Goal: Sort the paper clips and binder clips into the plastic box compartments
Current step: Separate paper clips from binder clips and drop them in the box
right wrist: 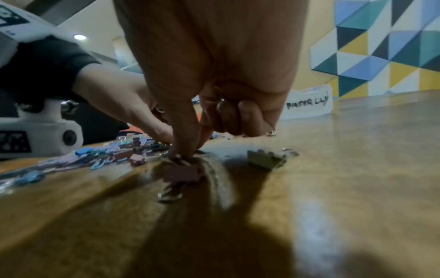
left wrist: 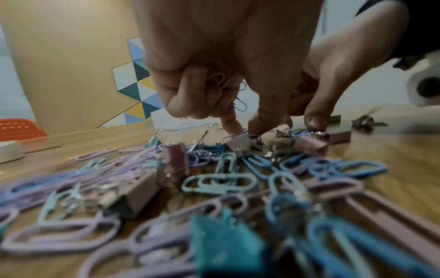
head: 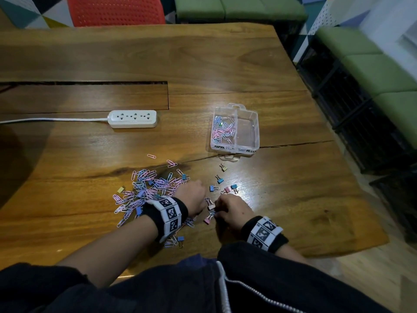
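Note:
A clear two-compartment plastic box (head: 247,132) stands on the table's right half. Its left compartment holds paper clips (head: 222,129); the right one looks empty. A pile of pastel paper clips (head: 146,188) lies in front of me, with small binder clips (head: 220,180) scattered to its right. My left hand (head: 195,195) curls round a few paper clips (left wrist: 218,80), its thumb and index tip down among binder clips (left wrist: 239,143). My right hand (head: 231,211) pinches the wire handle of a pink binder clip (right wrist: 181,174) lying on the wood; its curled fingers hide something metallic.
A white power strip (head: 133,118) with its cable lies at the left back, beside a long slot (head: 90,83) in the wooden table. A beige binder clip (right wrist: 264,159) lies just right of my right hand. The table edge (head: 352,177) runs close on the right; a red chair (head: 117,10) stands behind.

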A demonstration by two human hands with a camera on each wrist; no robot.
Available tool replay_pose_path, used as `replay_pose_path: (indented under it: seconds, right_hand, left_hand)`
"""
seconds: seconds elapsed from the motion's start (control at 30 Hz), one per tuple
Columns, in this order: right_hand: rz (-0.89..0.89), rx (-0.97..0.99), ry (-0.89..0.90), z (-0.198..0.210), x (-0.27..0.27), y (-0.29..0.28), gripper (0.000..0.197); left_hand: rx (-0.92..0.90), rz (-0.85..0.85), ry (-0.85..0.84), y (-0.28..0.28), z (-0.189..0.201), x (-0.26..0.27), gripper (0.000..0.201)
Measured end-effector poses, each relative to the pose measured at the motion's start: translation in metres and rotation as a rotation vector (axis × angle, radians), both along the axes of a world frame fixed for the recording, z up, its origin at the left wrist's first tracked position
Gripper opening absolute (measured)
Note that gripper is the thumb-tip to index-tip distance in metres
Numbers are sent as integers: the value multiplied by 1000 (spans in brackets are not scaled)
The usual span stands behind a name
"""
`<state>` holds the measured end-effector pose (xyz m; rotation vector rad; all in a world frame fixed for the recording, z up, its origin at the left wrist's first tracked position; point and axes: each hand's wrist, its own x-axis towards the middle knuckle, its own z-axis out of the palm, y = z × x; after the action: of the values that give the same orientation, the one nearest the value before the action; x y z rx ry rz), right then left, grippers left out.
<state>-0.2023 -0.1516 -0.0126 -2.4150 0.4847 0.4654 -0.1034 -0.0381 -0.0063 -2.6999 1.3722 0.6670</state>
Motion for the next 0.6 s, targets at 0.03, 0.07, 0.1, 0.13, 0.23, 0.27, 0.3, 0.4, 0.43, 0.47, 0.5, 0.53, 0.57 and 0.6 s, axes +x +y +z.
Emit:
replay_pose_path:
  seconds: [0.03, 0.07, 0.1, 0.13, 0.23, 0.27, 0.3, 0.4, 0.43, 0.47, 0.5, 0.53, 0.57, 0.6]
  right_hand:
    - [28, -17, 12, 1, 1, 1, 16]
    - [52, -18, 26, 1, 1, 2, 14]
    - [60, -8, 45, 1, 2, 3, 12]
    - [56, 4, 67, 1, 2, 4, 9]
    - [52, 38, 113, 4, 4, 5, 8]
    - [39, 68, 124, 4, 5, 3, 10]
    - [15, 105, 122, 6, 5, 1, 11]
    - [-139, 285, 84, 10, 4, -11, 17]
    - [-198, 351, 57, 12, 4, -15, 20]
    - [-255, 405, 21, 14, 3, -20, 22]
    - [-305, 452, -11, 16, 4, -25, 22]
    - [-348, 500, -42, 21, 5, -30, 22]
    - [-386, 554, -72, 25, 6, -35, 22]
    - [-425, 622, -106, 29, 8, -40, 22]
  left_hand:
    - [1, -15, -6, 0, -2, 0, 32]
    - [-5, -20, -3, 1, -4, 1, 33]
    - [-13, -16, 7, 2, -5, 3, 34]
    - [-20, -9, 23, 4, -6, 5, 34]
    - [-72, 14, 96, 8, -7, 12, 28]
    - [-99, 36, 140, 8, -7, 15, 26]
    - [-134, 79, 199, 9, -7, 18, 25]
    - [-318, 371, 488, 9, -1, 31, 17]
    - [-403, 510, 646, 7, 4, 37, 16]
    - [-493, 644, 825, 6, 9, 42, 17]
    - [-577, 756, 1000, 3, 15, 48, 18]
    - [-649, 842, 1149, 0, 22, 54, 17]
    - [-701, 895, 1250, -4, 29, 59, 17]
    - [-721, 916, 1300, -10, 35, 64, 16]
